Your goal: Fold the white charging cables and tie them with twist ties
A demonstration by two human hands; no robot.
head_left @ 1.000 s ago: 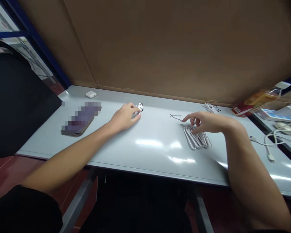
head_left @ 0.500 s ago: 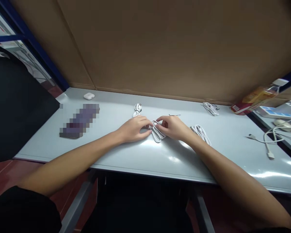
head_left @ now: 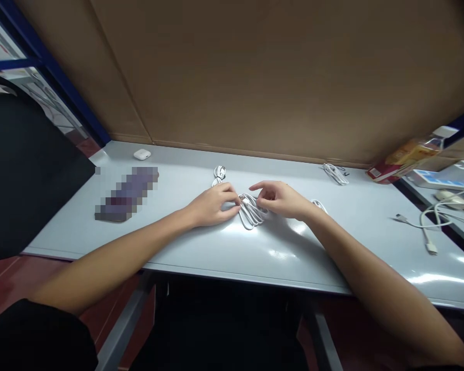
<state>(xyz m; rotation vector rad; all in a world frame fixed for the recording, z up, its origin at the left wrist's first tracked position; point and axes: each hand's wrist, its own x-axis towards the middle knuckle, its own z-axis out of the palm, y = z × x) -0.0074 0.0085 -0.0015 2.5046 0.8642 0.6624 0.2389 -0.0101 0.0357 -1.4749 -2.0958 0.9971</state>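
A loosely coiled white cable (head_left: 252,212) lies on the grey table between my two hands, a connector showing at its top. My left hand (head_left: 215,206) pinches the coil's left edge between thumb and fingers. At the coil's right side is my right hand (head_left: 281,200), its index finger stretched out and apart from the thumb, gripping nothing. The thumb is close to the loops; whether it touches them I cannot tell. Just beyond my left hand sits a smaller tied white cable (head_left: 218,174). Another white cable coil (head_left: 319,205) is mostly hidden behind my right forearm.
A white earphone case (head_left: 142,154) and a blurred-out phone-like object (head_left: 127,196) lie on the left. At the back right are a bundled white cable (head_left: 335,174) and a leaning drink bottle (head_left: 410,157). Loose white cables (head_left: 425,221) trail across the right end. A cardboard panel (head_left: 232,77) stands behind.
My right hand has let go of the coil and shifted slightly right, its fingers spreading. The coil has fanned out a little. My right arm now hides more of the cable beside it.
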